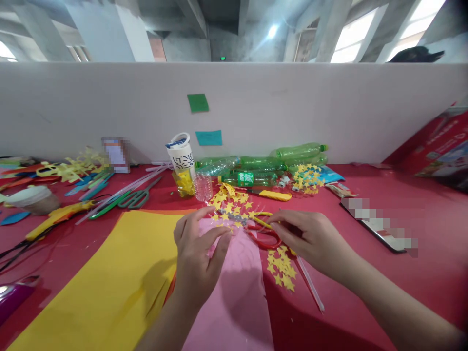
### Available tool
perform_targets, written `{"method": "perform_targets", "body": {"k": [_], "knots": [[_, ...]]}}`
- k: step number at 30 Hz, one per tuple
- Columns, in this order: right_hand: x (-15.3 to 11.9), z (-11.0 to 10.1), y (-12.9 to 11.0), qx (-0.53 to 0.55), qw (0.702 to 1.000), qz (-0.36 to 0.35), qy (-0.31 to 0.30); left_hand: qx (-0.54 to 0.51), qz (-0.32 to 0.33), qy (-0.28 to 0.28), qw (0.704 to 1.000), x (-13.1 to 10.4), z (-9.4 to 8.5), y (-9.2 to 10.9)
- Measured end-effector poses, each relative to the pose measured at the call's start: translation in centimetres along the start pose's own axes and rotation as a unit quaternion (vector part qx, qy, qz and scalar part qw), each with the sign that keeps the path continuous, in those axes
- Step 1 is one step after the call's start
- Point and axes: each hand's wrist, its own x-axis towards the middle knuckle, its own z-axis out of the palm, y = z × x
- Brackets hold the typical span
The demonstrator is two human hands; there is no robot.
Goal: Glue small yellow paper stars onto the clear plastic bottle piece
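Note:
My left hand [201, 253] is over the pink paper [241, 292], thumb and fingers curved and apart beside yellow paper stars [234, 209] and shiny clear plastic. Whether it touches that plastic cannot be made out. My right hand [310, 236] has its fingertips pinched together at the yellow-and-red handles of the scissors [268, 239]; what lies between them is hidden. Below it, more yellow stars [281, 268] lie in a cluster next to a thin clear stick [310, 285]. A yellow utility knife [274, 195] rests behind the scissors.
Yellow paper [120, 278] covers the left front. Green plastic bottles [256, 165], a white patterned cup [182, 153] and a clear ribbed cup [203, 188] stand or lie behind. Grey-green scissors [135, 197] and a yellow glue gun [58, 219] are left; a phone [376, 226] lies right.

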Motion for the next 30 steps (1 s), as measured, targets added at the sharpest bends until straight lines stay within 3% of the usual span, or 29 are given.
{"method": "perform_targets", "body": {"k": [6,9,14,18,24,30], "knots": [[-1.2,-0.2,1.5,-0.026,0.999,0.025,-0.016,-0.022,0.0,-0.011,1.0,-0.1,-0.3,0.4],[-1.7,-0.5,2.5,-0.064,0.995,0.034,-0.062,-0.029,0.01,0.016,0.999,-0.1,-0.5,0.8],[-2.8,0.1,3.2,-0.078,0.978,-0.044,-0.186,-0.031,0.019,0.051,0.998,-0.4,-0.3,1.7],[-3.4,1.4,3.3,-0.13,0.97,-0.07,-0.195,-0.051,0.04,0.046,0.997,-0.8,-0.4,2.5],[-4.5,3.6,4.0,-0.175,0.965,-0.074,-0.183,-0.153,0.08,-0.038,0.984,-2.0,-0.4,3.4],[-5.3,4.9,3.6,-0.181,0.963,-0.101,-0.175,-0.15,0.124,-0.152,0.969,-3.4,0.1,4.3]]}}
